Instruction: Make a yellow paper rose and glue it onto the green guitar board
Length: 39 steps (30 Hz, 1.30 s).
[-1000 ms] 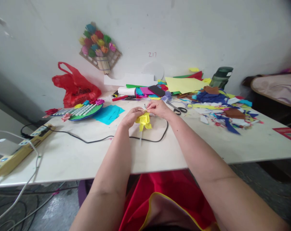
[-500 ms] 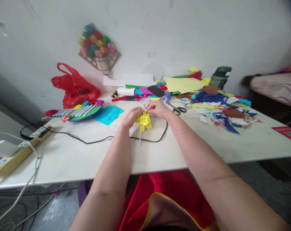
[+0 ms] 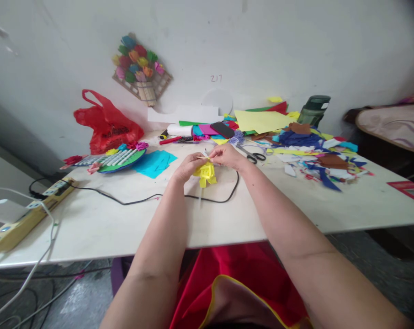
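A yellow paper flower (image 3: 207,173) with folded petals hangs just over the table between my hands. My left hand (image 3: 188,167) is closed on its upper left side. My right hand (image 3: 227,156) is pinched at the upper right, its thumb and fingertips on one end of a thin pale stick (image 3: 204,158) that lies across the top of the flower. A small whitish tip (image 3: 206,151) shows behind the fingers; what it belongs to is hidden. Below the flower a translucent rod (image 3: 200,199) points towards me, near a black cable (image 3: 224,201).
Scissors (image 3: 255,157) lie right of my hands. Paper scraps (image 3: 325,160) and a dark green bottle (image 3: 314,110) are farther right. To the left are blue paper sheets (image 3: 155,162), a round green board (image 3: 123,162), a red plastic bag (image 3: 107,125) and a power strip (image 3: 32,212).
The thin pale stick now shows between my fingertips above the flower. My right fingers have shifted slightly; the flower has hardly moved.
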Motion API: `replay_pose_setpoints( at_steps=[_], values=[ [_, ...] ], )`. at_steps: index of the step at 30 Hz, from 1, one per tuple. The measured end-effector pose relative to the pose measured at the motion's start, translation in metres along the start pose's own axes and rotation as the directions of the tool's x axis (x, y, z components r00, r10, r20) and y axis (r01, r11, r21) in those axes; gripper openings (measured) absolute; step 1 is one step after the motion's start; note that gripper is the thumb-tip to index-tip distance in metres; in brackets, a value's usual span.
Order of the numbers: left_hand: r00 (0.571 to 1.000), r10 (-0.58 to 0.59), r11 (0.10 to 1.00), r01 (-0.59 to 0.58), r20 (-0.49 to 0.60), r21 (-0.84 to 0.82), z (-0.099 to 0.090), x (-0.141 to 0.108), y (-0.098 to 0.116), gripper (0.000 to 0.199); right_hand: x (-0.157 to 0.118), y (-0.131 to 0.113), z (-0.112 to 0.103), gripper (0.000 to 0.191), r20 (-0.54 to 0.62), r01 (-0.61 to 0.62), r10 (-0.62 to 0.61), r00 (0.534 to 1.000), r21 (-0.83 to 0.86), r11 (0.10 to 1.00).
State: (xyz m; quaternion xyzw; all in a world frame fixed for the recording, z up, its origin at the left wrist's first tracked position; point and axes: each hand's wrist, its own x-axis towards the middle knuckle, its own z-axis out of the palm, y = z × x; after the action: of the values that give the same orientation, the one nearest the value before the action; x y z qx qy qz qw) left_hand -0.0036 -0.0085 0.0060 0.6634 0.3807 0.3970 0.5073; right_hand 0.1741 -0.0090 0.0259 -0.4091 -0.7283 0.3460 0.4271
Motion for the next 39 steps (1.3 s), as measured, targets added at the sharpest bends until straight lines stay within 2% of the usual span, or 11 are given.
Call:
replay_pose_setpoints(
  at_steps=[3, 9, 16, 21, 28, 39],
  values=[
    [1.000, -0.006, 1.000, 0.006, 0.007, -0.001, -0.001, 0.001, -0.002, 0.028, -0.003, -0.004, -0.002, 0.013, 0.040, -0.018, 0.018, 0.999, -0.016, 1.000],
    [1.000, -0.024, 1.000, 0.024, -0.002, -0.004, -0.002, 0.001, -0.002, 0.031, -0.004, -0.003, -0.002, 0.021, 0.045, -0.001, 0.003, 0.999, -0.050, 0.999],
    [0.999, -0.019, 0.999, 0.020, 0.035, -0.042, -0.002, 0.000, -0.001, 0.034, -0.001, 0.002, -0.005, 0.020, 0.080, 0.100, -0.092, 0.993, -0.117, 0.988],
    [0.999, -0.021, 1.000, 0.022, 0.034, -0.002, -0.004, 0.000, 0.001, 0.035, 0.002, 0.004, -0.005, 0.016, 0.070, 0.155, -0.144, 0.987, -0.205, 0.966],
    [1.000, -0.014, 0.995, 0.016, 0.025, -0.100, -0.005, 0.001, -0.001, 0.029, 0.007, 0.009, -0.001, 0.014, 0.043, 0.291, -0.290, 0.956, -0.253, 0.923],
    [0.998, -0.056, 0.989, 0.053, -0.016, -0.135, -0.006, 0.003, -0.004, 0.025, 0.011, 0.015, 0.006, 0.017, 0.027, 0.385, -0.398, 0.917, -0.324, 0.864]
  ],
)
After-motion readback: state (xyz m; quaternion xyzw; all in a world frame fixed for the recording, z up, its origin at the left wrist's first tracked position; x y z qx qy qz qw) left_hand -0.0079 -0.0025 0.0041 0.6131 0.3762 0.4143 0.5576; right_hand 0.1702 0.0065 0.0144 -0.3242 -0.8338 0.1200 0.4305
